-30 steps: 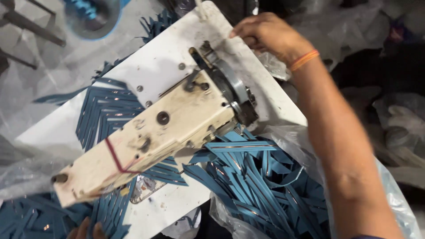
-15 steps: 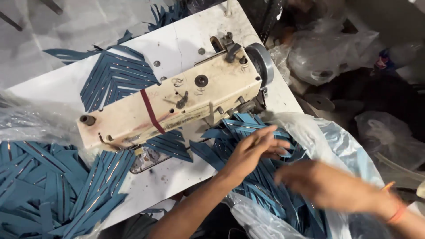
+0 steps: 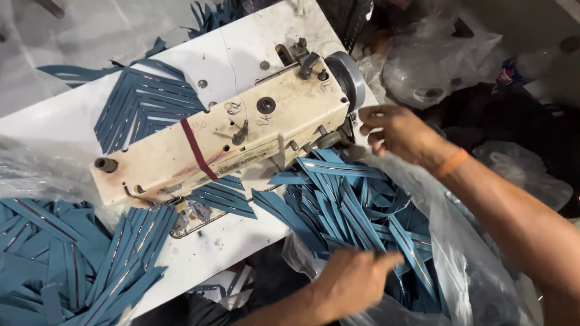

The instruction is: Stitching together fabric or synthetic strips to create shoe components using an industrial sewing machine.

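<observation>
While your left hand (image 3: 353, 281) rests palm-down with the fingers loosely curled on the near edge of the pile of blue strips (image 3: 356, 208), your right hand (image 3: 402, 133) sits at about two o'clock from it, fingers pinched narrow on the upper rim of the clear plastic bag (image 3: 450, 241). I cannot tell whether the left hand grips a strip or merely presses on the heap.

The strips lie in a loose, crossed heap in the mouth of the bag, at five o'clock from the sewing machine (image 3: 232, 133) and just beside its wheel end. More strips of the same kind lie fanned on the white table (image 3: 241, 241) at ten o'clock from the machine, and a further heap sits at the table's eight o'clock corner.

Judgement on handling: the strips appear thin, flat and light, each with a pale line running down its length. They look limp rather than stiff, and they overlap at many angles, so a pinch on one end is likely to drag neighbours with it. Take hold of a bundle across its middle, where several strips run parallel, rather than at the pointed tips. The bag film looks thin, slack and slippery; it sags over the table edge and will give no support to the pile. Hold it at the gathered rim, as your right hand does, not on the loose wall.
</observation>
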